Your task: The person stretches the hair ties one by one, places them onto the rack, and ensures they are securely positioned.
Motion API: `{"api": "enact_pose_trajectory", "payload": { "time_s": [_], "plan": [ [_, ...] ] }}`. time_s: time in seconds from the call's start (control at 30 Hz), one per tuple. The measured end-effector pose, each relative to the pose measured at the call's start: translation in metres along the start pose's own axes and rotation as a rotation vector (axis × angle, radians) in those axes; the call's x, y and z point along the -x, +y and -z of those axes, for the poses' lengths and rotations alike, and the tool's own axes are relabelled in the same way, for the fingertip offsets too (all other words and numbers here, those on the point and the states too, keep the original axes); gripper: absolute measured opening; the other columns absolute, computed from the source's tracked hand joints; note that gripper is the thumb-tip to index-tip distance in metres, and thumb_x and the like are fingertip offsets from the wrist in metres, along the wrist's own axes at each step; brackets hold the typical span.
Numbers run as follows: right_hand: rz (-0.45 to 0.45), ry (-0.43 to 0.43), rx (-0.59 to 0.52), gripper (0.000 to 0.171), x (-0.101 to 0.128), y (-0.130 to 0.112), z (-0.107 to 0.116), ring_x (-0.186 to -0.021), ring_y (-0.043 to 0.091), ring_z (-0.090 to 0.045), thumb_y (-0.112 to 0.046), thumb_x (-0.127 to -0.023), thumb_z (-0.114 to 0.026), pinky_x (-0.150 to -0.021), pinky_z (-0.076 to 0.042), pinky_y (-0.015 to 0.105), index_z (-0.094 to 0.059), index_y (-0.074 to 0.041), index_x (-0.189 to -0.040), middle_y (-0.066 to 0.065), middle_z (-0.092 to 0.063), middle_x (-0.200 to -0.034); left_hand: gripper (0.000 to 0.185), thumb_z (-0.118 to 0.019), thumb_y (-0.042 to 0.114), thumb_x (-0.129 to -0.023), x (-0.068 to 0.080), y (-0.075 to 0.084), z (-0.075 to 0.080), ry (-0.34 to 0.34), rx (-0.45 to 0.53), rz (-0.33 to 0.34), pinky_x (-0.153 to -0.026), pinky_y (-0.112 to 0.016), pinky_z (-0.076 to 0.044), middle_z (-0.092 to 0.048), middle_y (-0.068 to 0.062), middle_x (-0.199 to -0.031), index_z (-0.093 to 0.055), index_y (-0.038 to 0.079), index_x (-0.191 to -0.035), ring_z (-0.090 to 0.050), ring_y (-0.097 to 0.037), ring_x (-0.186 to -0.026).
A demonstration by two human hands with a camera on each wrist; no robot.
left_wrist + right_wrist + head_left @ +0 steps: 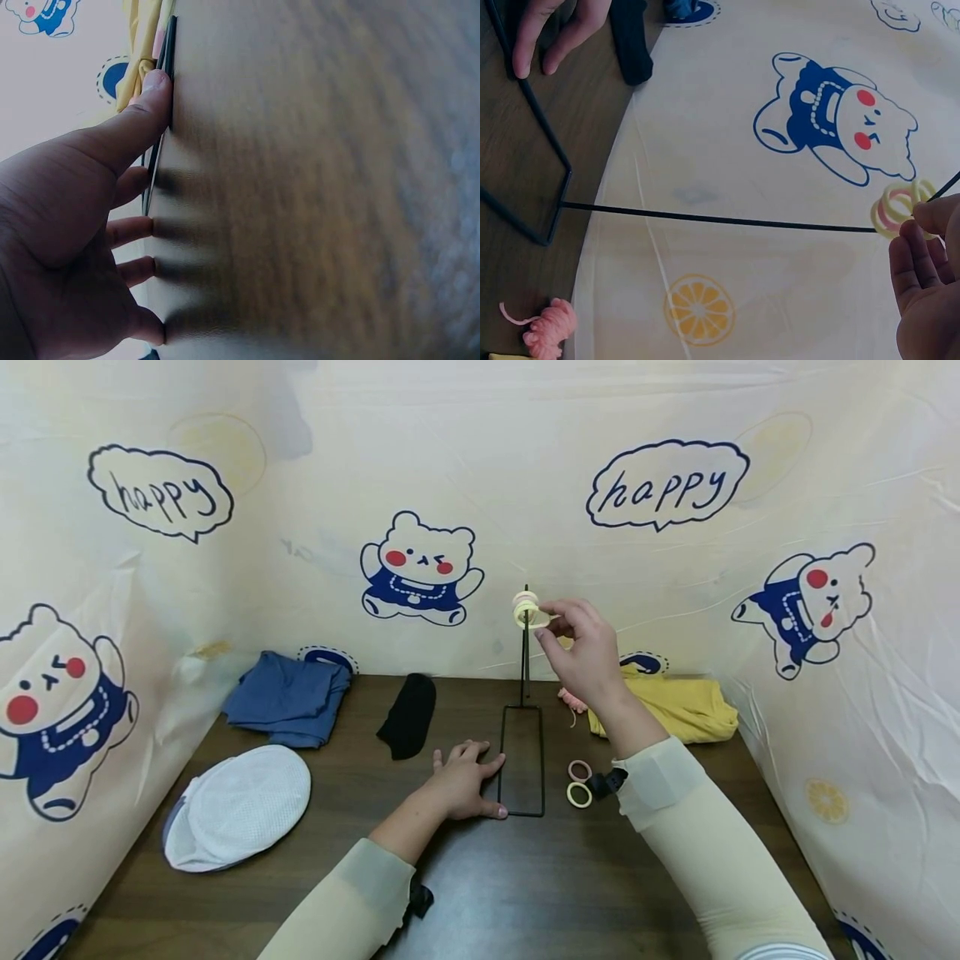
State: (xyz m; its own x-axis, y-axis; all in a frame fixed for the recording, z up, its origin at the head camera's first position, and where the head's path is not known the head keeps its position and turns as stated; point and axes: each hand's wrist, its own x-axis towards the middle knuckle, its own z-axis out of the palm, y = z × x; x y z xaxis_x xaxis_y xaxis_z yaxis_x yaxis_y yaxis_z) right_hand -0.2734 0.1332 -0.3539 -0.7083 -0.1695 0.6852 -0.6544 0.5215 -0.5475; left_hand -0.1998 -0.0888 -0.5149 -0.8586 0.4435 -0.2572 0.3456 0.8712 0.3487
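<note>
A thin black metal stand rises from a rectangular wire base on the table. Several yellow and pink hair ties hang on its top arm. My right hand pinches a pale yellow hair tie there between thumb and fingers. Down at the base, my left hand rests with its fingers spread on the table, the thumb touching the wire near the front left corner. One pink hair tie and one yellow hair tie lie right of the base.
Folded blue cloth, a black sock and a white cap lie to the left. Behind my right forearm are a yellow cloth and a small pink yarn bundle. A printed sheet encloses the table.
</note>
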Motion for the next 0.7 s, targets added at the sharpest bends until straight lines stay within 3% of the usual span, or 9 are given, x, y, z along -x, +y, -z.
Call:
{"api": "enact_pose_trajectory", "payload": {
  "time_s": [0.3, 0.7],
  "plan": [
    [-0.025, 0.004, -0.038, 0.027, 0.012, 0.011, 0.002, -0.09, 0.024, -0.072, -0.001, -0.092, -0.075, -0.086, -0.059, 0.041, -0.074, -0.002, -0.119, 0.012, -0.067, -0.114, 0.097, -0.077, 0.067, -0.082, 0.0, 0.001, 0.001, 0.007, -0.005, -0.004, -0.114, -0.078, -0.008, -0.022, -0.007, -0.171, -0.036, 0.032, -0.163, -0.012, -0.039, -0.157],
    [-0.012, -0.048, -0.038, 0.026, 0.048, 0.032, 0.016, -0.088, 0.022, -0.071, 0.002, -0.089, -0.076, -0.083, -0.059, 0.04, -0.075, -0.001, -0.115, 0.012, -0.07, -0.106, 0.097, -0.077, 0.067, -0.082, -0.002, 0.0, 0.0, 0.006, -0.006, -0.008, -0.114, -0.079, -0.009, -0.022, -0.008, -0.171, -0.036, 0.032, -0.163, -0.012, -0.039, -0.157]
  ]
}}
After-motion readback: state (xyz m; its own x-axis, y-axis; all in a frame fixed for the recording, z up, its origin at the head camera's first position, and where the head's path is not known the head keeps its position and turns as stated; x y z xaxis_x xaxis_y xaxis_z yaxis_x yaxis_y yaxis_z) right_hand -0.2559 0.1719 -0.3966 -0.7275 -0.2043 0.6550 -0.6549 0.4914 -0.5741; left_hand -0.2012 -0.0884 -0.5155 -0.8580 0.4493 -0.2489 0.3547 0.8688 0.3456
